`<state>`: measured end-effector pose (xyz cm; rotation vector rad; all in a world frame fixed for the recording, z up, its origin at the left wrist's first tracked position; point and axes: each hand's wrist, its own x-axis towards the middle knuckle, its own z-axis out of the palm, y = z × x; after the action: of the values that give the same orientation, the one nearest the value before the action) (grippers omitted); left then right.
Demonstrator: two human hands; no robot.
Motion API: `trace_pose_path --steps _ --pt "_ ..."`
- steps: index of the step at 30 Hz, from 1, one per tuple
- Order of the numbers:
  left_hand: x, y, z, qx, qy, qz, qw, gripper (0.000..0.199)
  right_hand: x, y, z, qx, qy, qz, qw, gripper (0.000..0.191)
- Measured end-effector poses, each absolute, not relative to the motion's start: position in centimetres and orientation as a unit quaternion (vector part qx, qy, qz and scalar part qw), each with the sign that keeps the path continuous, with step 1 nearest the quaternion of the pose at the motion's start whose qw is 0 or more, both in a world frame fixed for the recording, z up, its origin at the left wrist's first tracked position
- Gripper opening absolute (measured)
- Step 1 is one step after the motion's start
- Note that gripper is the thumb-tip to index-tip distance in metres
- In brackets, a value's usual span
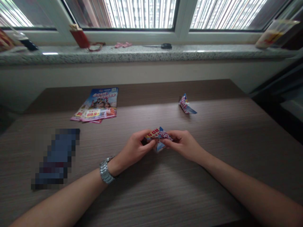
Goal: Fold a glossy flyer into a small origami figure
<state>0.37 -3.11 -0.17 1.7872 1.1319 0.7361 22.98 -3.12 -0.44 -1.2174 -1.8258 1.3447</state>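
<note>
Two bare hands meet at the middle of a table, pinching a small piece of folded paper [159, 134] between them. The left hand [139, 143] grips its left side and the right hand [186, 143] its right, thumbs on the near face. The paper is glossy and printed, creased into triangular facets that give it a pointed, roughly diamond outline. Yellow with bold red figures shows at the upper left, blue at the top point, dense red-and-white lettering at the right, and pale blue below. A silvery metal watch [107, 170] circles the left wrist.

The table [146, 108] has a grey-brown wood grain, with a band of soft light across its far part. Beyond the right hand stands a second folded piece [184, 105], in similar colours. At the far left lie overlapping colourful flyers [101, 105]; nearer, a dark oblong object [58, 157] is blurred into blocks.

Behind the table, a speckled stone sill [142, 57] holds a red container [80, 37], small pink items [123, 45], dark-handled scissors [166, 46] and a leaning, translucent cup [270, 34]. Above, pale-framed windows [144, 12] look onto bright vertical bars.
</note>
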Motion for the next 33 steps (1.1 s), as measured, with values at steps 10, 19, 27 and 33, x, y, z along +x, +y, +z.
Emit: trace_pose_path --steps 10,19,27,33 --pt "0.34 -2.86 0.14 0.676 0.470 0.335 0.458 0.024 23.08 -2.75 -0.09 -0.433 -0.611 0.576 0.327 0.039" --pt "0.24 -2.74 0.24 0.672 0.470 0.339 0.461 0.026 23.04 -2.53 -0.20 -0.425 -0.590 0.602 0.329 0.040" --pt "0.41 -2.79 0.53 0.670 0.470 0.339 0.465 0.026 23.01 -2.53 0.20 -0.426 -0.601 0.594 0.325 0.042" --pt "0.20 -2.78 0.25 0.667 0.471 0.338 0.468 0.027 22.96 -2.56 -0.12 -0.421 -0.586 0.613 0.321 0.044"
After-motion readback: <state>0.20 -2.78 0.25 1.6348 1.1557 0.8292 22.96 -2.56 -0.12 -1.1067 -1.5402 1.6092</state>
